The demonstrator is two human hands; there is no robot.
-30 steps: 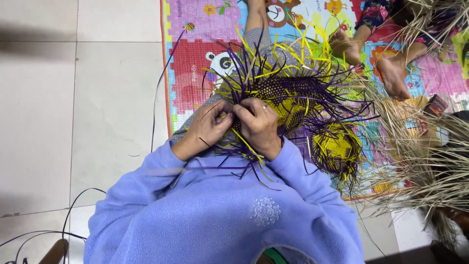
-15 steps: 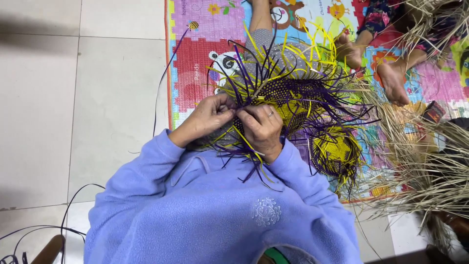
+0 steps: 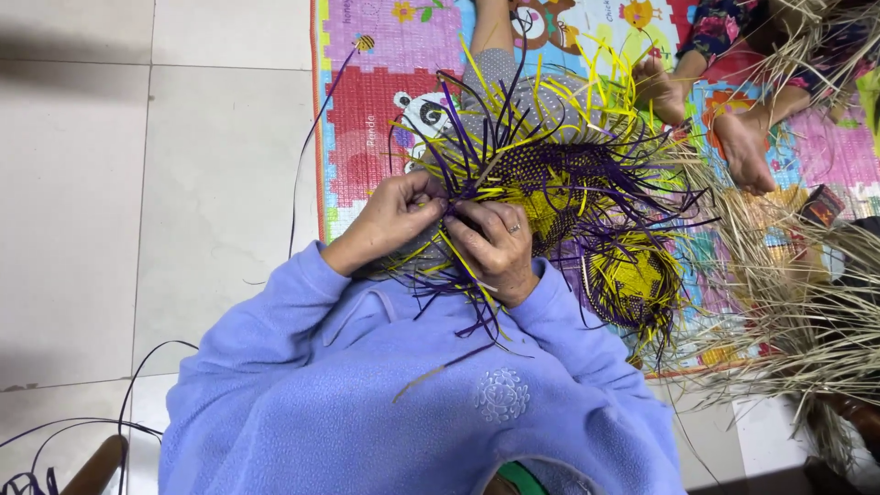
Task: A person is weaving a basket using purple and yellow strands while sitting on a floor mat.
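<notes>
Head view: a person in a lilac fleece is sitting beside a play mat [image 3: 385,119], working a purple-and-yellow weave [image 3: 541,179] resting over the mat; left hand [image 3: 392,220] and right hand [image 3: 495,246] are pinching strands [image 3: 458,261] at the weave's near edge.

Pale tiled floor [image 3: 110,202] carries a colourful picture play mat [image 3: 367,119] toward one o'clock; dry straw strands [image 3: 797,312] lie on the mat at three o'clock, loose purple strips [image 3: 55,440] on tiles at eight o'clock
</notes>
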